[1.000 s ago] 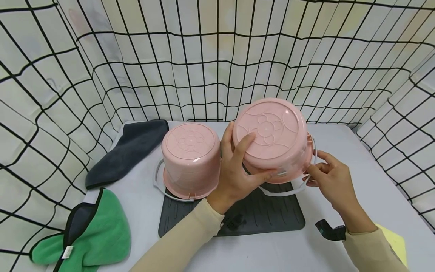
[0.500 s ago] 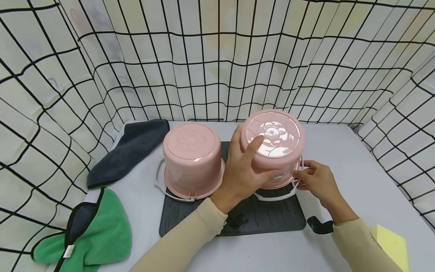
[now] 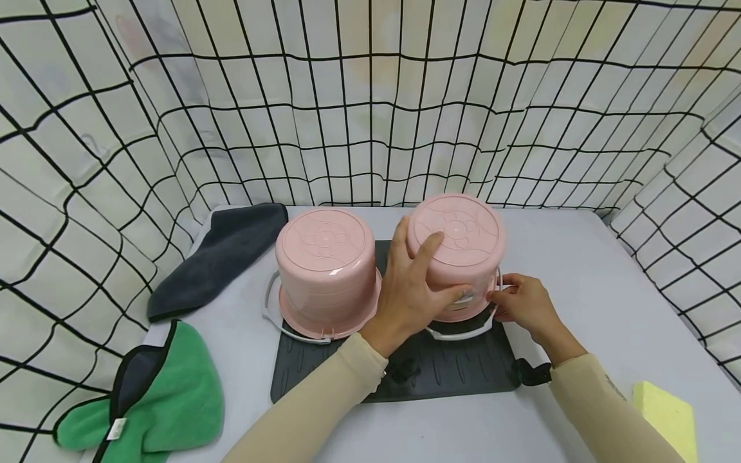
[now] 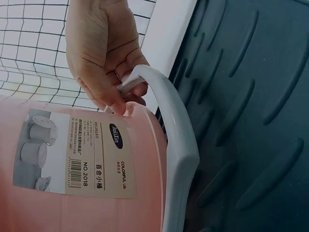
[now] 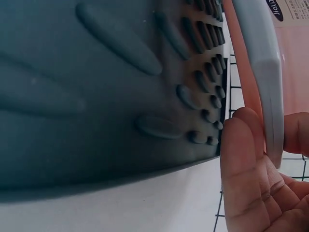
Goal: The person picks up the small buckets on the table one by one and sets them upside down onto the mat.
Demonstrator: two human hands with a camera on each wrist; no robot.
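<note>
An upside-down pink bucket (image 3: 460,238) with a white handle (image 3: 463,335) is held low over the right part of a dark ribbed mat (image 3: 451,373). My left hand (image 3: 405,289) grips its left side, thumb on the front and fingers spread up to the base. With my right hand (image 3: 523,305) I pinch the right end of the handle near the rim; the left wrist view shows those fingers (image 4: 104,92) and a printed label (image 4: 82,154). To the left, a second pink bucket (image 3: 326,276) rests upside down on the mat, its handle lying around it.
A dark grey cloth (image 3: 222,260) lies at the back left, and a green cloth (image 3: 179,392) in front of it. A yellow sponge-like block (image 3: 664,418) sits near the right sleeve. Black wire mesh (image 3: 370,103) surrounds the white table (image 3: 585,276).
The right bucket has come down and shifted left, tilting closer to level above the mat. My right hand has moved left along with it. The left bucket has not moved.
</note>
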